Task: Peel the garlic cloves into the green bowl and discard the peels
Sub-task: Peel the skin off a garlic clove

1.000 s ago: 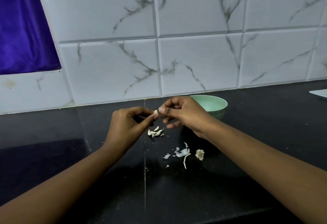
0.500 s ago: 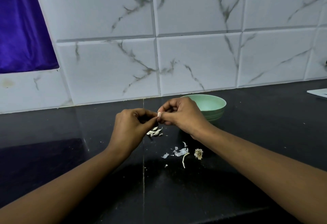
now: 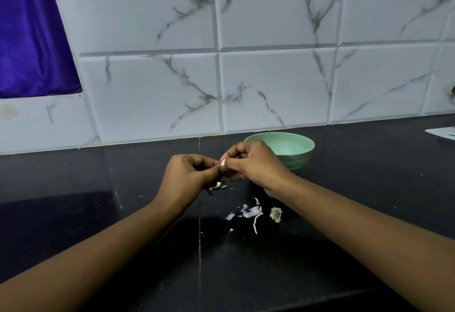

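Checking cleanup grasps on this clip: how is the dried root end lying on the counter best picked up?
Pinch the dried root end from above, a fingertip grip across its tufted body. It lies low on the black counter, slightly apart from the papery peels, so there is room either side and nothing to slide beneath.

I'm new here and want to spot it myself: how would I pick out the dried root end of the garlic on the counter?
Start at the green bowl by the tiled wall, then come toward the camera across the black counter, past the right hand. The garlic root end lies rightmost among the peels: a brownish, bristly tuft, unlike the flat white scraps.
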Demonstrator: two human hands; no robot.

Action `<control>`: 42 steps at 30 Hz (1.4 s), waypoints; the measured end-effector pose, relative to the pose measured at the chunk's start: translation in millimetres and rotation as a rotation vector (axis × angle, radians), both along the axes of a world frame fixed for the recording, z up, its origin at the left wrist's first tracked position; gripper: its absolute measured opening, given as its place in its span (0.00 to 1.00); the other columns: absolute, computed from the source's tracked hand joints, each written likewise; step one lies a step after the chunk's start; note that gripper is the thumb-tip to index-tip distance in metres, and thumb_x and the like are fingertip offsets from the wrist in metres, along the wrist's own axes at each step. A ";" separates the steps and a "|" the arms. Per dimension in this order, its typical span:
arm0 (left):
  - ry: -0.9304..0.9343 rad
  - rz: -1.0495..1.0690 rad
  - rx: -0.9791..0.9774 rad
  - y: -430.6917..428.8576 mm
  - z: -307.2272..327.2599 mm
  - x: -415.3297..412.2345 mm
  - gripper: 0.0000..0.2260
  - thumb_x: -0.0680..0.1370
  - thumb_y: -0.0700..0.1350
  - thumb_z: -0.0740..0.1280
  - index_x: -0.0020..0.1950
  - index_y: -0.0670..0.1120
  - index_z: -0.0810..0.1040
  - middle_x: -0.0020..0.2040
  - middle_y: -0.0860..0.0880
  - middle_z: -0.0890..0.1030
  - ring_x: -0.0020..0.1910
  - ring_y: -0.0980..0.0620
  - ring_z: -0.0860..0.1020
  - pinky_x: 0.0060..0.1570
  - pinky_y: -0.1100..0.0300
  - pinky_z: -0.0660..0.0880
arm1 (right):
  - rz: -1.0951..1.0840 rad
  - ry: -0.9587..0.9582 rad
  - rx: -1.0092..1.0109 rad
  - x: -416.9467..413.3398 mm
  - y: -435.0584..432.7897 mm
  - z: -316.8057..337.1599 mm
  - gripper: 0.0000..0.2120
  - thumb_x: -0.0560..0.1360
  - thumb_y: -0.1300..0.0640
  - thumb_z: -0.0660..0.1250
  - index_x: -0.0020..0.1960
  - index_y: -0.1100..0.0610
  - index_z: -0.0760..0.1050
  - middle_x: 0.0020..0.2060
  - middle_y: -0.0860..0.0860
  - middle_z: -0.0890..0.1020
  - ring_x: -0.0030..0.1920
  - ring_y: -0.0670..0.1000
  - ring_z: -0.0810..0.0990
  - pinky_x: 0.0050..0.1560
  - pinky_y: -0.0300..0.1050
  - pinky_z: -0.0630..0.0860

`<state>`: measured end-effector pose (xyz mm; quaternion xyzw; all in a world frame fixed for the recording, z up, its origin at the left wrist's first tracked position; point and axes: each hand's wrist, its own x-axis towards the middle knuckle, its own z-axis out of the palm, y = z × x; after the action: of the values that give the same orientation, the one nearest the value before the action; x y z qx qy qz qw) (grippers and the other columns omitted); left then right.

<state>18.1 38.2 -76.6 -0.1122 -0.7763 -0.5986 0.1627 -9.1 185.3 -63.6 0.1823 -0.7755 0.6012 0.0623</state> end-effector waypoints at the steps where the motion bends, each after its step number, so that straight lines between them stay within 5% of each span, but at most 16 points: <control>1: -0.040 -0.020 0.048 -0.9 1.1 -0.8 0.01 0.71 0.39 0.73 0.39 0.43 0.84 0.35 0.41 0.84 0.35 0.47 0.82 0.40 0.54 0.80 | 0.051 -0.048 -0.041 0.1 0.7 1.0 0.03 0.70 0.68 0.71 0.41 0.62 0.79 0.34 0.56 0.82 0.34 0.52 0.83 0.32 0.39 0.78; 7: -0.202 -0.102 0.182 -1.0 5.8 -1.6 0.06 0.77 0.36 0.65 0.41 0.42 0.79 0.32 0.47 0.82 0.29 0.54 0.81 0.29 0.62 0.78 | 0.183 -0.152 -0.131 -3.7 4.2 1.8 0.03 0.71 0.65 0.71 0.42 0.60 0.77 0.34 0.54 0.81 0.34 0.46 0.80 0.36 0.40 0.81; 16: -0.345 -0.215 0.222 -7.4 8.5 -2.7 0.09 0.80 0.36 0.59 0.46 0.42 0.79 0.37 0.48 0.84 0.30 0.55 0.81 0.28 0.63 0.77 | 0.261 -0.222 -0.128 -7.7 7.3 0.3 0.04 0.74 0.66 0.67 0.45 0.59 0.77 0.32 0.50 0.81 0.34 0.44 0.81 0.35 0.39 0.81; 28: -0.406 -0.142 0.158 -12.2 6.6 -8.1 0.08 0.80 0.38 0.58 0.44 0.42 0.75 0.39 0.45 0.78 0.27 0.51 0.81 0.25 0.62 0.77 | 0.173 -0.078 -0.030 -8.6 6.5 0.1 0.05 0.75 0.66 0.66 0.50 0.61 0.76 0.32 0.51 0.78 0.32 0.43 0.78 0.36 0.41 0.80; 37: -0.204 0.211 -0.508 -51.9 5.6 -29.8 0.05 0.74 0.41 0.70 0.40 0.42 0.78 0.36 0.44 0.83 0.31 0.48 0.83 0.24 0.63 0.73 | 0.038 0.021 0.209 -15.5 12.2 -2.1 0.09 0.72 0.68 0.68 0.46 0.56 0.76 0.33 0.49 0.75 0.34 0.44 0.76 0.30 0.40 0.78; 40: -0.098 0.226 -0.721 -49.4 2.3 -33.9 0.04 0.73 0.45 0.72 0.39 0.46 0.80 0.32 0.50 0.82 0.23 0.61 0.76 0.26 0.68 0.71 | 0.057 -0.001 0.221 -15.7 12.4 -2.6 0.09 0.71 0.69 0.69 0.43 0.56 0.76 0.33 0.50 0.77 0.33 0.45 0.78 0.32 0.39 0.78; 42: -0.049 0.204 -0.810 -46.9 0.1 -35.5 0.03 0.72 0.48 0.74 0.40 0.51 0.81 0.34 0.56 0.81 0.27 0.65 0.74 0.30 0.70 0.68 | 0.061 -0.009 0.220 -14.8 12.0 -2.8 0.08 0.72 0.69 0.68 0.40 0.57 0.75 0.31 0.52 0.79 0.32 0.46 0.79 0.33 0.38 0.79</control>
<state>-17.4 -8.7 -76.5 -0.0755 -0.9597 -0.2284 0.1454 -24.0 197.2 -66.5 0.2089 -0.8311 0.5151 0.0201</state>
